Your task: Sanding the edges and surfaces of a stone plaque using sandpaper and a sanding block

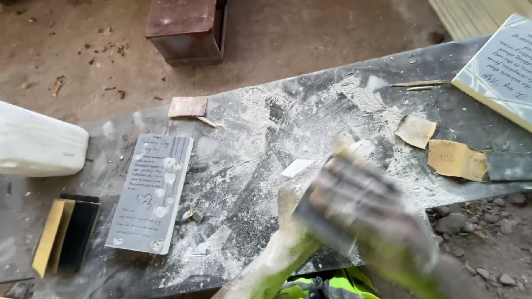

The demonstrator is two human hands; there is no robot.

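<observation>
Nearest the camera, two dust-caked hands are working over a dark slab point(260, 166) that serves as a bench. The right hand point(377, 216) is smeared by motion blur; it is lying flat on top of a small plaque-like piece point(324, 213), fingers point(354, 182) stretched forward and pressed down on it rather than curled. The left hand point(291, 205) is coming up from below and steadying the piece's near left edge, though how its fingers are closing I cannot tell through the blur. The piece is sitting directly under the right palm, its long axis running from lower left toward upper right, so the right hand is the one bearing on it. A strip of sandpaper point(352, 147) seems to be peeking out beyond the fingertips.

Further left, an engraved grey plaque point(151, 194) with heart shapes is lying flat, well apart from the hands, and stacked dark and yellow pads point(64, 232) are sitting at the slab's corner. White sanding dust point(310, 111) is spreading across the middle. Toward the right, torn tan sandpaper sheets point(454, 158) are lying near the edge. At the far right corner, another engraved tile point(499, 69) is resting, and beyond the slab a rusty metal box point(185, 27) is standing on the dirt floor.
</observation>
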